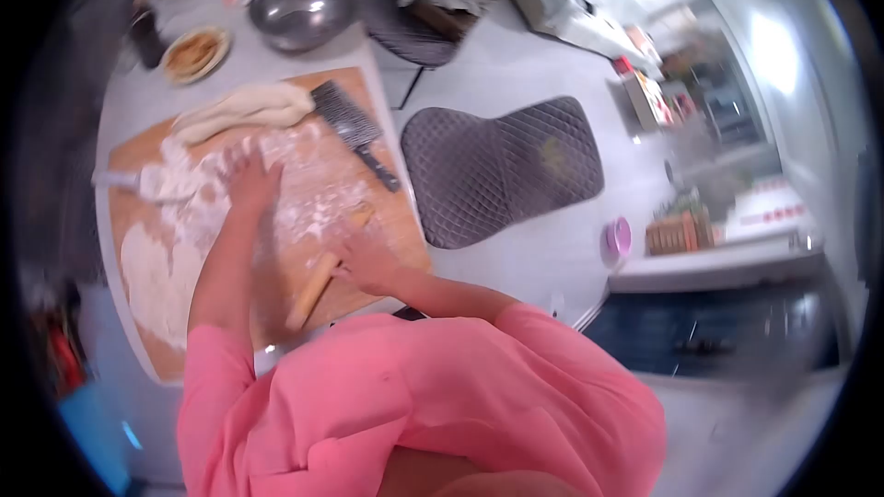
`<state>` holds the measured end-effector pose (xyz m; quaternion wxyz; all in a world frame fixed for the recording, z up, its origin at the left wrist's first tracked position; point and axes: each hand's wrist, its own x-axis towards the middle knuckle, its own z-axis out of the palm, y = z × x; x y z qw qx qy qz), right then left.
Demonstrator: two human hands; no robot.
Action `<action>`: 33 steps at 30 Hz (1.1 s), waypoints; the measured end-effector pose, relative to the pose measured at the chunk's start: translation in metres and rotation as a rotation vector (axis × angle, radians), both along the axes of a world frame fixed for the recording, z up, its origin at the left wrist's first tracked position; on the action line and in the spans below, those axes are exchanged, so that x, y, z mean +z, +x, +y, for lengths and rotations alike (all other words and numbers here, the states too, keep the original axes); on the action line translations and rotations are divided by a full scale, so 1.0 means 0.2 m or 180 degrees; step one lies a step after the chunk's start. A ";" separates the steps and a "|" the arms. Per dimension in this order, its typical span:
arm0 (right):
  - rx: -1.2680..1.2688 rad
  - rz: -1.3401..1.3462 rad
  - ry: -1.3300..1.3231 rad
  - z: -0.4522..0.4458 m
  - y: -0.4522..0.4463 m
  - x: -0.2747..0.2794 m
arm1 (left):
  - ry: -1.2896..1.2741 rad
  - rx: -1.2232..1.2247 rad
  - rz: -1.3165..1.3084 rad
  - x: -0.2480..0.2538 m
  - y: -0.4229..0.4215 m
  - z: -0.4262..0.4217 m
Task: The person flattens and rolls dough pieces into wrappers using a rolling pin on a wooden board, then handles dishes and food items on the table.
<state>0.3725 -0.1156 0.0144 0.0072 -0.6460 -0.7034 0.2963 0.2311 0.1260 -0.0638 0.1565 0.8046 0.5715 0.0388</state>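
My left hand (250, 177) lies with its fingers spread on the floury part of a wooden board (387, 221). Close to the board's near edge, my right hand (366, 260) is closed around the middle of a wooden rolling pin (314, 293), which lies at a slant. Beyond my left hand rest long, thick pieces of dough (244, 110). A wide flat sheet of dough (152, 281) covers the board's left part. By the dough pieces lies a cleaver (345, 120) with a dark, textured blade, its handle pointing toward me at the right edge.
A steel bowl (304, 14) and a plate of orange-brown food (193, 55) stand behind the board. A pale handle (115, 179) juts over the board's left edge. To the right are a quilted grey chair (506, 166) and a pink bucket (619, 236).
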 end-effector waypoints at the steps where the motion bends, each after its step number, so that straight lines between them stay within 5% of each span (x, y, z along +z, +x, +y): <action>1: -0.0165 -0.0033 0.0040 -0.01 0.02 -0.06 | -0.0170 -0.0034 0.0007 0.06 0.02 -0.02; 5: 0.0102 -0.0373 0.0758 -0.03 -0.03 -0.26 | 0.0068 -0.1268 0.0130 0.17 0.04 -0.18; 8: 0.0168 -0.0475 0.0913 -0.01 -0.02 -0.15 | 0.0200 -0.1954 -0.0025 0.13 0.00 -0.51; 14: 0.0240 -0.0493 0.1204 -0.14 0.12 -0.15 | -0.0192 -0.1992 -0.0248 0.24 -0.38 -0.86; 21: 0.0046 -0.0166 0.1426 -0.06 0.11 -0.24 | 0.0355 -0.0961 -0.0078 0.11 -0.49 -0.40; 25: 0.0024 -0.0219 0.1027 -0.03 0.09 -0.16 | 0.0572 -0.0922 -0.0144 0.08 -0.28 -0.53; 27: -0.0098 -0.0238 0.0861 -0.04 0.10 -0.11 | -0.0229 -0.1526 0.0149 0.17 -0.18 -0.70; 30: 0.0012 -0.0122 0.1498 -0.07 0.11 -0.21 | -0.0193 -0.2043 -0.0361 0.17 -0.25 -0.84; 33: -0.0031 -0.0259 0.1706 -0.08 0.08 -0.26 | -0.0379 -0.1503 0.0216 0.20 -0.32 -0.65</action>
